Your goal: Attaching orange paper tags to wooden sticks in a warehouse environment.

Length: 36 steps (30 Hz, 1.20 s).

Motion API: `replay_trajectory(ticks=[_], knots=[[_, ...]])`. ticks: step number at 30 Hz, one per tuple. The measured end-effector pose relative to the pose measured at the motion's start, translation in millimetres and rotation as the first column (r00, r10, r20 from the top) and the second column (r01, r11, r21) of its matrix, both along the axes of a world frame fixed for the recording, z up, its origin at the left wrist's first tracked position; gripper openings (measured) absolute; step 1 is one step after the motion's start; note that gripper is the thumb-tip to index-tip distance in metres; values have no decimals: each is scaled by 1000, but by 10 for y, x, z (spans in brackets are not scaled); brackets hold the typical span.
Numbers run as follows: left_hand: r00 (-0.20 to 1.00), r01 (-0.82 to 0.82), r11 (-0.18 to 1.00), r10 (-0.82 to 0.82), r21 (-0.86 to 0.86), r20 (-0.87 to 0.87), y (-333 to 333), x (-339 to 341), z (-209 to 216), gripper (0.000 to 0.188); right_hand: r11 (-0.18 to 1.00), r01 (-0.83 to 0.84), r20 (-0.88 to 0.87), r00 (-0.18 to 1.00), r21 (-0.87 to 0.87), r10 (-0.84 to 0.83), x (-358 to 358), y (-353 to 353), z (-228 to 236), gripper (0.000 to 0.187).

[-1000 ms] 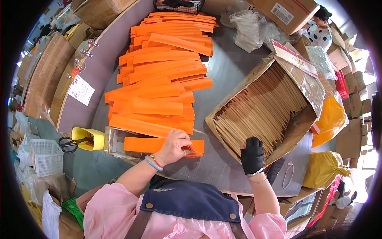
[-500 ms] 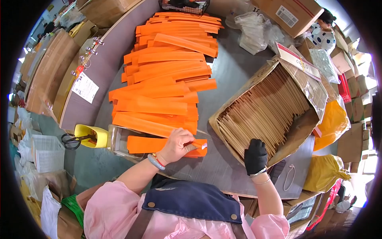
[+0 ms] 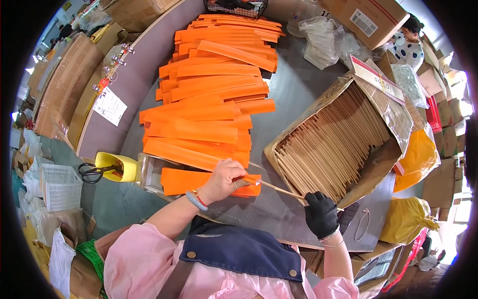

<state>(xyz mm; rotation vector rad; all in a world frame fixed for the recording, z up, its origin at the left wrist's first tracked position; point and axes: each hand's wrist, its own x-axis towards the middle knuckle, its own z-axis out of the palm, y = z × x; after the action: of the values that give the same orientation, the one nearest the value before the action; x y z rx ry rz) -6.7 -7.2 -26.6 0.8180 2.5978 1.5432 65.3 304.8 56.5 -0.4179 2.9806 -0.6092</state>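
Observation:
My bare left hand (image 3: 226, 179) pinches the end of an orange strip (image 3: 253, 180) with a small white patch at its tip. In my right hand (image 3: 321, 214), which wears a black fingerless-looking glove, is a thin wooden stick (image 3: 281, 191). The stick spans the gap between my hands, its far end meeting the strip at my left fingers. More orange strips (image 3: 177, 182) lie beneath my left wrist, over a clear tray. Beyond them spreads a long overlapping pile of orange strips (image 3: 199, 130). To the right, a cardboard box (image 3: 396, 124) on its side holds many similar sticks (image 3: 328, 144).
A yellow holder (image 3: 127, 168) with black scissors (image 3: 91, 173) sits at the left table edge. Clear plastic bags (image 3: 318, 42) and a carton (image 3: 366, 22) stand at the back right. A person (image 3: 408, 45) is at the far right.
My right hand has come away from the box's near edge, slightly toward me, and now holds a stick reaching to the strip in my left hand. My left hand has barely moved.

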Motion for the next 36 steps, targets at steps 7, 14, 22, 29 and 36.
replay_trajectory(ticks=[7, 14, 22, 29, 36], knots=[[909, 155, 972, -210, -177, -359, 315, 62, 421, 16, 989, -146, 97, 985, 20, 143, -124, -287, -45, 26], [819, 220, 883, -398, -415, -413, 425, 70, 647, 23, 809, -21, -94, 995, -587, -42, -98, -632, -221, 53], [991, 93, 964, -115, -247, -75, -7, 22, 116, 41, 950, 274, -341, 916, 151, -210, -156, 277, -690, 29], [993, 0, 987, -19, -163, -112, 32, 21, 14, 31, 930, 292, -255, 938, 223, -234, -202, 219, -703, 23], [995, 58, 990, -68, -128, -76, -20, 26, 28, 24, 988, 152, -140, 978, -28, -155, 40, 101, -161, 10]])
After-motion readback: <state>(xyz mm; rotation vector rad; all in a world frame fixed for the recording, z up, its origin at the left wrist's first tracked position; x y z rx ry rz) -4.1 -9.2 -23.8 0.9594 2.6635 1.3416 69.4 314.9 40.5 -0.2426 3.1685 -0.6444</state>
